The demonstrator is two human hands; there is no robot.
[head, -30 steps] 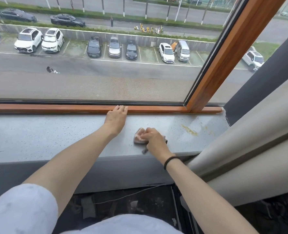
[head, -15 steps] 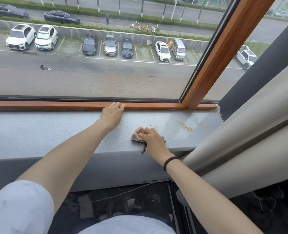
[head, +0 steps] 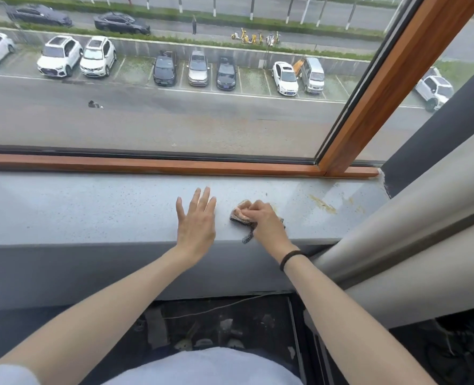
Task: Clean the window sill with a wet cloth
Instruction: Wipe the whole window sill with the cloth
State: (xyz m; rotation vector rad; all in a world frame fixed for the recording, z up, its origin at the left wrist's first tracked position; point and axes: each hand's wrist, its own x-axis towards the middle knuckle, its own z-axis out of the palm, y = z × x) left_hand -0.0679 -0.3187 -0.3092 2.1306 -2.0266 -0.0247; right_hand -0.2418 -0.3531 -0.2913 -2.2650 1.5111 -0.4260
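Mid-task by my judgement: the right hand (head: 263, 220) clutches the cloth (head: 242, 218) on the window sill (head: 91, 207), the left hand (head: 197, 218) lies flat beside it, and yellowish stains (head: 323, 204) remain further right.

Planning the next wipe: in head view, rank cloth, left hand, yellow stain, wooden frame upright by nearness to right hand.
1. cloth, in right hand
2. left hand, just left
3. yellow stain, farther right
4. wooden frame upright, back right
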